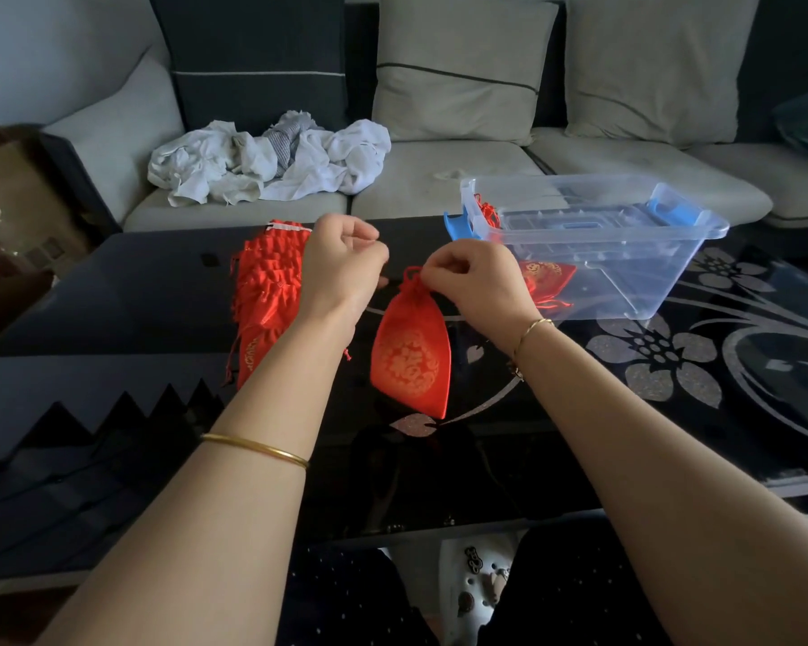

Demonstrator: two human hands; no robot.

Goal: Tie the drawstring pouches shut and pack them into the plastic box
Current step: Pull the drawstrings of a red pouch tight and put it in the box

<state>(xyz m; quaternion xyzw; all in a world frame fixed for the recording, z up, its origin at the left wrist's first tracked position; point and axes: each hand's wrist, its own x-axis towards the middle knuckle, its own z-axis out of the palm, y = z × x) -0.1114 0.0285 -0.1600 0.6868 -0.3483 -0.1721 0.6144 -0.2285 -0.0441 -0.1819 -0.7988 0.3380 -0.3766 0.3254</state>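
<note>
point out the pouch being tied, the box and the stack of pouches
pouch (409, 361): head view, on the gold print at its middle
box (635, 291): head view, on its clear front wall
stack of pouches (271, 272): head view, on the red gathered tops

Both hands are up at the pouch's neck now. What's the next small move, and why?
Probably pull the drawstring taut to cinch it shut: left hand and right hand pinch it at the red pouch's gathered neck, outside the plastic box.

Satin-sheened cloth pouch (409, 354), clear smooth plastic box (626, 268), glossy black table (579, 435).
</note>
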